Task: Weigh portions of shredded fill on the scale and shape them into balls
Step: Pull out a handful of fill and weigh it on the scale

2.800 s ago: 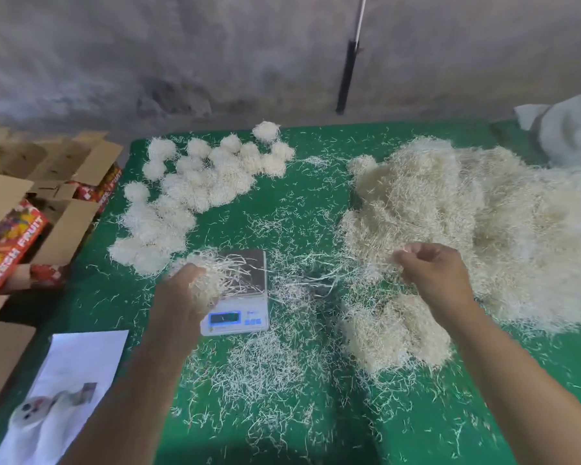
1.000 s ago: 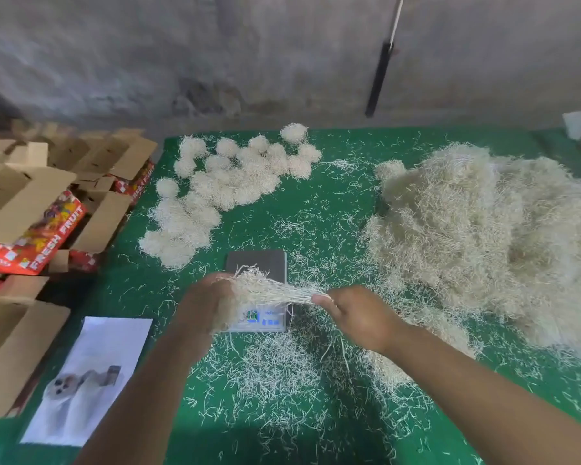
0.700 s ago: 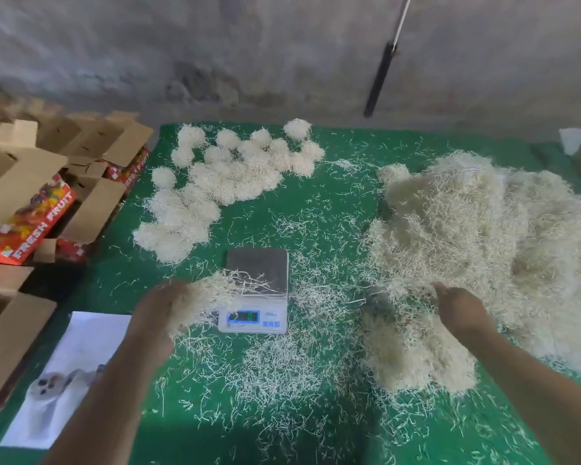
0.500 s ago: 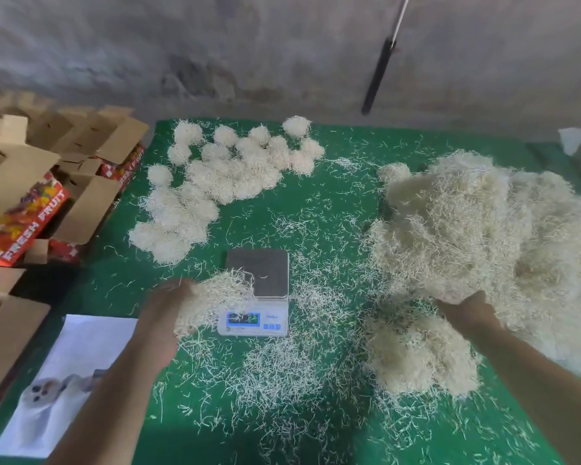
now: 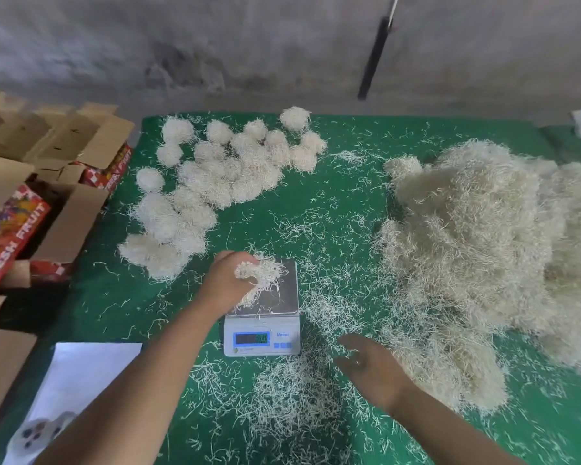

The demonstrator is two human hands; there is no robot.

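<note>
Head view: the left hand (image 5: pixel 227 283) clutches a pale tuft of shredded fill (image 5: pixel 260 280) right over the steel platform of the small white digital scale (image 5: pixel 262 325). The right hand (image 5: pixel 371 369) hovers open and empty, nearer the person. Loose strands could spill off the platform beneath that clutch, likely skewing the reading.

Looked like a small packing workshop. Bare concrete wall (image 5: pixel 215 45) behind green-covered table (image 5: pixel 332 203); open "FRESH FRUIT" cartons (image 5: pixel 31 209) stacked alongside, digital scale (image 5: pixel 265 317) set among shredded fill (image 5: pixel 483 246).
</note>
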